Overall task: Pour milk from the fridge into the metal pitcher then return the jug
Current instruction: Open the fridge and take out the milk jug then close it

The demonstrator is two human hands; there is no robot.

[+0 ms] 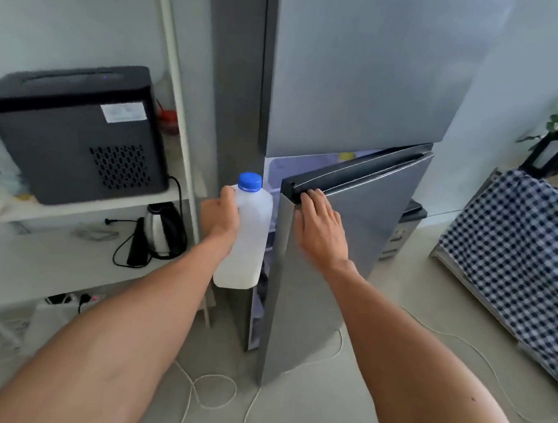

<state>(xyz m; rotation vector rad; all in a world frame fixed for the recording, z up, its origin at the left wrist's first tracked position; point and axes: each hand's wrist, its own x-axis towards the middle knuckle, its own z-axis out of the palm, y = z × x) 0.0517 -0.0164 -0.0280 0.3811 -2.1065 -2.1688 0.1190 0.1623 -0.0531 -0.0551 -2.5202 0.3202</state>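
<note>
A white plastic milk jug [246,239] with a blue cap hangs upright in front of the grey fridge [355,64], held by its handle in my left hand [219,212]. The fridge's lower door [349,246] stands partly open, and a narrow strip of lit interior shows between the jug and the door. My right hand [319,226] rests flat on the door's outer face near its top corner, fingertips over the dark top edge. The metal pitcher is not in view.
A white shelf unit [74,210] stands left of the fridge with a black appliance [72,131] on top and a steel kettle [162,230] below. White cables [213,394] trail across the floor. A checked cloth [520,257] drapes over furniture at the right.
</note>
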